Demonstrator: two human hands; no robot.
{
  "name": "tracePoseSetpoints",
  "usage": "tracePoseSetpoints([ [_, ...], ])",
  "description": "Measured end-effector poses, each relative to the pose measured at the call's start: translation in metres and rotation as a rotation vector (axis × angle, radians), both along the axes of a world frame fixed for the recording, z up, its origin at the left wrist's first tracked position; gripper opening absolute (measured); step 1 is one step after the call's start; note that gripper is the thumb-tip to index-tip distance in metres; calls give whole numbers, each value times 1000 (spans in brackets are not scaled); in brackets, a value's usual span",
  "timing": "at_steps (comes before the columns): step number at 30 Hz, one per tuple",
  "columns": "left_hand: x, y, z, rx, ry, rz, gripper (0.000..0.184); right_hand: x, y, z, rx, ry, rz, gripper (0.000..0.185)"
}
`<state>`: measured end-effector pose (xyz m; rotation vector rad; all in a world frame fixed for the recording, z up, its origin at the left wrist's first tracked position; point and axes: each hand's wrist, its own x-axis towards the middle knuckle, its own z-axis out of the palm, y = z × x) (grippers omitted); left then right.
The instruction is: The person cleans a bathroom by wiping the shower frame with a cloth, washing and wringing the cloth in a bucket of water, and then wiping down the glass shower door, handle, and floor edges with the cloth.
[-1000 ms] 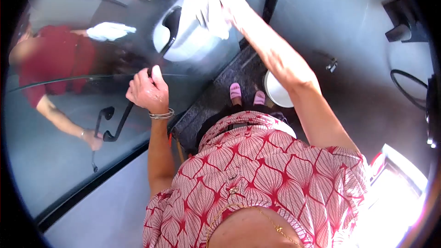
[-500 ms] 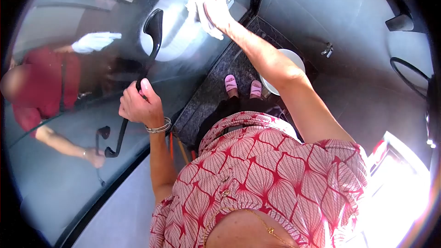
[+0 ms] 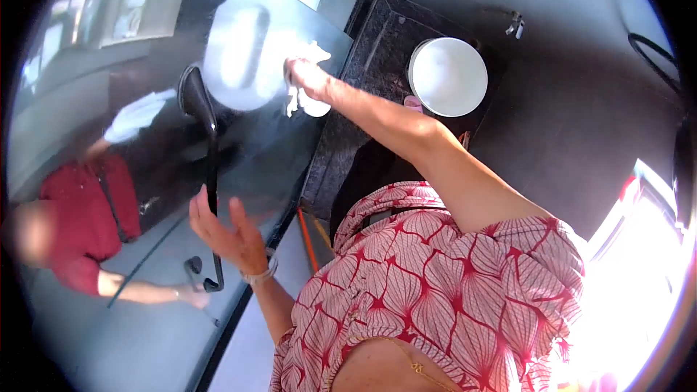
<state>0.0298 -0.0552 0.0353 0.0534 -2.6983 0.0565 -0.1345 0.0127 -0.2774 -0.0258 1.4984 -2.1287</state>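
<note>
My right hand (image 3: 309, 78) presses a white cloth (image 3: 315, 107) against a glass panel (image 3: 268, 156), its fingers closed on the bunched fabric. A long black door handle (image 3: 212, 196) runs along the same panel. At its lower half is my left hand (image 3: 236, 239), fingers spread and no longer wrapped around the bar; whether a finger still touches it I cannot tell. A bracelet (image 3: 261, 268) circles my left wrist.
A white bucket (image 3: 448, 76) stands on the dark floor by the wall tap (image 3: 515, 25). Through the glass shows a white oval shape (image 3: 243, 54), perhaps a toilet. A reflection of a person in red (image 3: 94, 210) lies on the glass. An orange stick (image 3: 308, 239) leans near the panel's edge.
My right hand has moved down the glass with the cloth, toward me. My left hand has loosened from the handle and opened its fingers. The view has shifted, showing more of the bucket.
</note>
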Motion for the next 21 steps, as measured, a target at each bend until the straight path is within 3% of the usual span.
tracePoseSetpoints([
  [2, 15, -12, 19, -55, -75, -113, 33, 22, -1, 39, -539, 25, -295, 24],
  [3, 23, -16, 27, -22, -162, -41, 32, 31, 22, 81, -406, -189, -208, 23],
  [4, 29, -19, 34, 7, -252, 31, 30, 31, 14, 100, -281, -104, -515, 21],
  [5, 31, -22, 38, -2, -265, 9, 30, 36, 23, 117, 74, 67, -598, 20],
  [6, 32, -27, 40, 63, -376, 140, 27, 37, 28, 125, 442, 227, -655, 21],
  [7, 31, -35, 41, 123, -486, 273, 24, 35, 24, 108, 257, 215, -540, 22],
  [8, 30, -39, 42, 117, -500, 259, 24, 31, 22, 91, 74, 209, -423, 24],
  [9, 41, -33, 63, 162, -493, 342, 21, 34, 30, 109, 68, 218, -444, 24],
  [11, 43, -36, 69, 209, -517, 425, 19, 37, 24, 111, 489, 473, -333, 24],
  [12, 47, -34, 71, 262, -391, 453, 18, 35, 11, 102, 33, 199, -410, 26],
  [14, 49, -23, 83, 269, -254, 479, 19, 29, 6, 108, 550, 561, -568, 34],
  [15, 51, -18, 90, 246, -217, 489, 17, 26, 6, 100, 636, 662, -524, 34],
  [16, 51, -24, 117, 253, -182, 480, 16, 20, 14, 132, 663, 659, -538, 34],
  [18, 44, -19, 135, 156, -185, 430, 13, 4, 41, 152, 928, 621, -166, 31],
  [19, 44, -16, 148, 192, -240, 475, 22, -4, 54, 158, 930, 614, -161, 31],
  [21, 59, -39, 172, 298, -232, 574, 29, -22, 73, 162, 658, 302, -63, 29],
])
